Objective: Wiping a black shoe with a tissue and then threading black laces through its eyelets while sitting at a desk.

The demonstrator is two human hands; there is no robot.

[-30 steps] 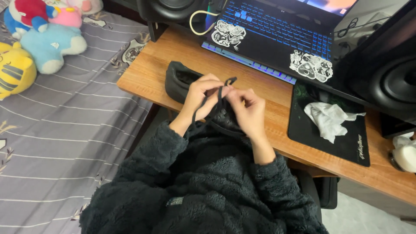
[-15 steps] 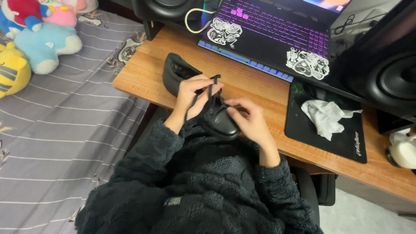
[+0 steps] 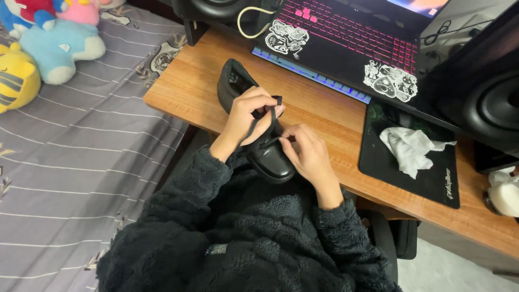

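Black shoe (image 3: 258, 130) under both hands, lace (image 3: 274, 110) in left grip (image 3: 250, 112).

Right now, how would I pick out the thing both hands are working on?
On the wooden desk, in front of the laptop, a black glossy shoe lies at the near edge. The left hand and right hand pinch its laces; unlike the crumpled white cloth, it is dark and shiny.
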